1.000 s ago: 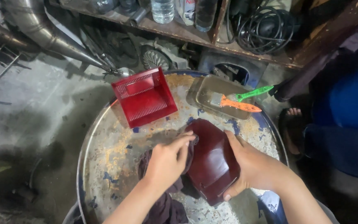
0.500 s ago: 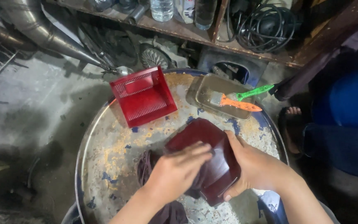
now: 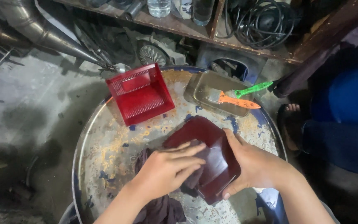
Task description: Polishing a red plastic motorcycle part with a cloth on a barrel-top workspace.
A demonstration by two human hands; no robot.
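Metal tray [image 3: 199, 85] with orange brush [image 3: 233, 99]; maroon cover [image 3: 212, 153] between both hands.

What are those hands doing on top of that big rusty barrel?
A person is rubbing a dark red plastic cover with a dark cloth. The left hand presses the cloth on the cover, and the right hand grips its edge. It all rests on the drum lid. Further back on the lid sit a bright red slotted tray and a metal pan with an orange brush and a green-handled one.
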